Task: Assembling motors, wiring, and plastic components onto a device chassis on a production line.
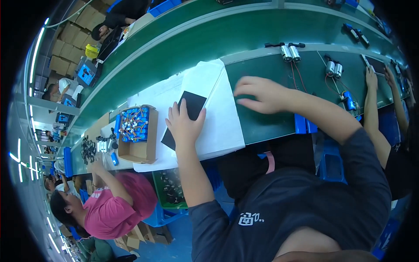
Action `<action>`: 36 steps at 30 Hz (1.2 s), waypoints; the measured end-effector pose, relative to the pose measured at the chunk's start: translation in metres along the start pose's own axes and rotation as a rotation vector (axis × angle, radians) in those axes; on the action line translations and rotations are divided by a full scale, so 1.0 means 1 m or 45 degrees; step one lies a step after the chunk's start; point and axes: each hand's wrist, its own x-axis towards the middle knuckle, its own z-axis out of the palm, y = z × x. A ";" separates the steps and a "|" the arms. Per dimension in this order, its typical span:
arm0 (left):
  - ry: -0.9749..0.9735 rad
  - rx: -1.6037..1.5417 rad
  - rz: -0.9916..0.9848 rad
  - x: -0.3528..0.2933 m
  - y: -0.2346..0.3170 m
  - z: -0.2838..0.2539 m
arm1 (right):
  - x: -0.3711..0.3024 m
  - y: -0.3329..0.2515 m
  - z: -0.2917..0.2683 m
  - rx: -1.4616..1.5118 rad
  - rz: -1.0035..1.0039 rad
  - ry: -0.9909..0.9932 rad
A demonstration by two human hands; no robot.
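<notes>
My left hand (185, 124) lies with spread fingers on a flat black rectangular piece (195, 103), whose middle it partly covers. Under that piece is white paper (224, 124) spread over the green bench top. A thin pale strip (214, 86) rests on the paper, close to the black piece's upper right corner. To the right, above the paper's right edge and the green surface, my right hand (262, 94) is held with thumb and fingers apart and nothing visible between them.
Left of the paper stands a cardboard box (150, 135) of blue wired battery packs (135, 124). Paired silver motors (290, 53) with red wires lie right. A green bin (168, 187) is below the bench. A co-worker in pink (115, 203) works left; another person's hands (372, 78) are right.
</notes>
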 end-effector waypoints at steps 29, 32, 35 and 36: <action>0.096 0.157 -0.111 0.008 0.008 0.040 | 0.113 0.008 0.122 0.202 0.806 0.157; 0.090 0.131 -0.114 0.009 0.005 0.038 | 0.112 0.002 0.126 0.089 0.735 0.165; 0.073 0.111 -0.086 0.015 0.012 0.040 | 0.114 0.012 0.116 -0.105 0.718 0.063; 0.060 0.114 -0.083 0.014 0.012 0.038 | 0.120 0.011 0.120 -0.082 0.781 0.003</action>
